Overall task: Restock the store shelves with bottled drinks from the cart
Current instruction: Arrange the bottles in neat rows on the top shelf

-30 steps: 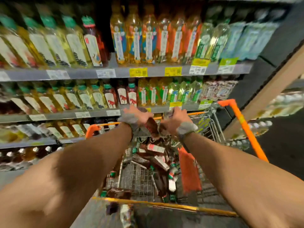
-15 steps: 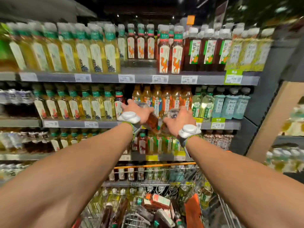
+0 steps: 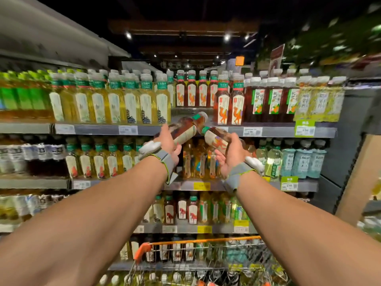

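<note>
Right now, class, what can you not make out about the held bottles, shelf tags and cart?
Head view:
- Price tag: print too small, blurred.
- Shopping cart: contents cut by bottom edge.
- Held bottles: bases hidden by left hand, right hand.
- Green bottles far left: labels blurred.

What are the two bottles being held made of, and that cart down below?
The left bottle and right bottle look like clear glossy plastic: brown drink shows through, paper-like labels. The cart seems metal wire with an orange, probably plastic, rim.
</note>
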